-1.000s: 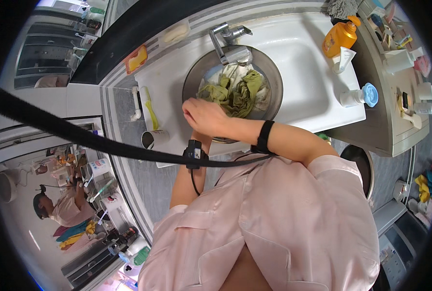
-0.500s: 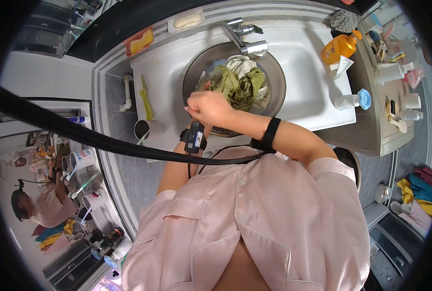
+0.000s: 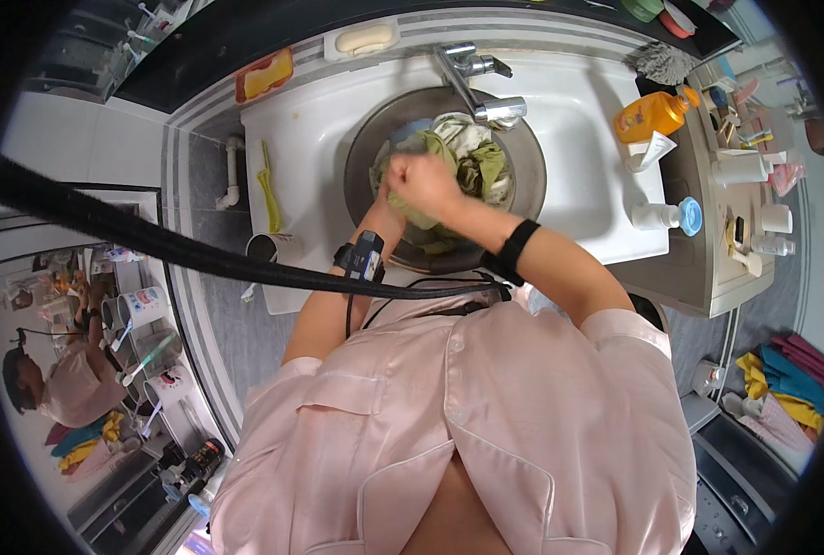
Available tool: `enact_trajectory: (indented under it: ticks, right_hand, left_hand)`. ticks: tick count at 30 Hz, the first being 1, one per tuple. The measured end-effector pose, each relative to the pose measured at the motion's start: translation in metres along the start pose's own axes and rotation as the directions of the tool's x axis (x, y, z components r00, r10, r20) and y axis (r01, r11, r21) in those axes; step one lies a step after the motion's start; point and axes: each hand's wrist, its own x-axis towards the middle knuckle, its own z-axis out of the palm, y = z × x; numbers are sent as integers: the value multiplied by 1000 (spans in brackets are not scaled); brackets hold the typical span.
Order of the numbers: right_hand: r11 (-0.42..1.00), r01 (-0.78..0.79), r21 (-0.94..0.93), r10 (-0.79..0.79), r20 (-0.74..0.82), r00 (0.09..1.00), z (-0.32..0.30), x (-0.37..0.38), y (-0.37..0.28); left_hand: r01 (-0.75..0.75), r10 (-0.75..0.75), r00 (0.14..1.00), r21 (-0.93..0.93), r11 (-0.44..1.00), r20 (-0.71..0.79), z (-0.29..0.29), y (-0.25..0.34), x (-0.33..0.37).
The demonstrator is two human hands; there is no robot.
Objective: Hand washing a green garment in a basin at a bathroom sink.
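Seen from above, inside a grey-tiled washroom, with a white sink [image 3: 574,176] in front of a black ledge [image 3: 209,51]. Set on the left part of the sink, under a chrome tap [image 3: 499,111]: 1 round metal basin [image 3: 529,191], heaped with green cloth [image 3: 491,166] and white cloth [image 3: 464,130]. Brought together over the basin's left side, 2 bare hands. Uppermost, the right hand [image 3: 423,185], curled closed on green cloth, with a fold of it showing just beneath the fist. Mostly hidden below, the left hand [image 3: 387,211]; cannot tell how far open or what is held. Worn on the right forearm, a black strap [image 3: 520,242]; on the left wrist, a small black box [image 3: 366,254]. Left of the basin, a long green stick [image 3: 270,199] and a cup [image 3: 285,247]. Along the sink's right end, 1 orange bottle [image 3: 648,118], 1 white tube [image 3: 652,153] and 1 blue-topped bottle [image 3: 654,216].
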Motion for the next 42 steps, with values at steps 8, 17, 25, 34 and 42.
enact_trajectory:
  ticks: [8, 17, 25, 34, 42]
  right_hand:
    - [979, -132, -157, 99, -202, 974, 11, 20, 76]
    - [993, -73, 95, 71, 18, 997, 12, 5, -9]
    - [962, -249, -113, 236, -113, 965, 15, 33, 77]
    - [965, 1, 261, 15, -57, 998, 9, -5, -9]
    - [975, -206, -78, 182, -241, 953, 3, 30, 56]
  left_hand:
    - [185, -227, 965, -270, 945, -134, 78, -6, -19]
    - [182, 4, 925, -451, 874, 381, 3, -4, 1]
    - [96, -74, 995, -403, 910, 70, 83, -22, -21]
    - [-26, 63, 989, -262, 965, 136, 16, -12, -14]
    - [57, -151, 972, -439, 897, -180, 82, -15, -24]
